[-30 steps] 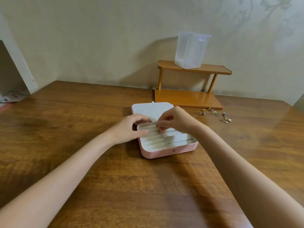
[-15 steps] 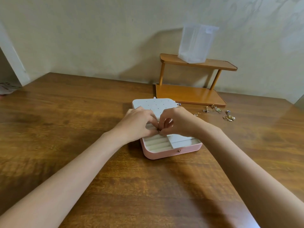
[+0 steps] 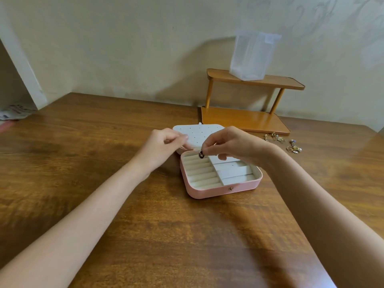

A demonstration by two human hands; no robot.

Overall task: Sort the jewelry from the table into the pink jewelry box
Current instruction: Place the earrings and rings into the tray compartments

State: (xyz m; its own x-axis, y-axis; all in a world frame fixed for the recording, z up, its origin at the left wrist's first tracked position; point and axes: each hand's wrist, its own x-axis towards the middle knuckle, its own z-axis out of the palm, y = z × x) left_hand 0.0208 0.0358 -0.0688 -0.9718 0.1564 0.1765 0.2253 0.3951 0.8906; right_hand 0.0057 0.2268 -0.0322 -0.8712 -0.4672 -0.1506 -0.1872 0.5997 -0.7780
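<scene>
One ring [image 3: 201, 154] is being pinched between the thumb and fingers [image 3: 208, 150] of the right hand [image 3: 230, 144], hanging just above the far end of the ring rolls in the pink box [image 3: 220, 189]. It looks dark with a gold rim, though it is too small to say more. The left hand [image 3: 164, 147] is hovering beside it at the box's far left corner, its fingers curling loosely with the tips close together; whether they are pinching anything is not something I can tell.

The box is lying open on the tabletop [image 3: 104, 163], its white dotted lid [image 3: 197, 132] folded flat behind it. Every visible roll slot and every compartment on the right is showing bare lining, so nothing seems to be stored yet apart from the ring now arriving. I judge the sorting to be only beginning: this first piece is waiting to be pressed down between two rolls.

Most of the work is remaining. Several small gold pieces [image 3: 276, 137] are sitting in a loose scatter on the tabletop in front of the wooden shelf [image 3: 245, 119], and a second cluster [image 3: 294, 147] is lying just to their right, well apart from the box. Earrings or rings, I cannot say which. A frosted plastic container [image 3: 253, 57] is standing on the shelf's top.
</scene>
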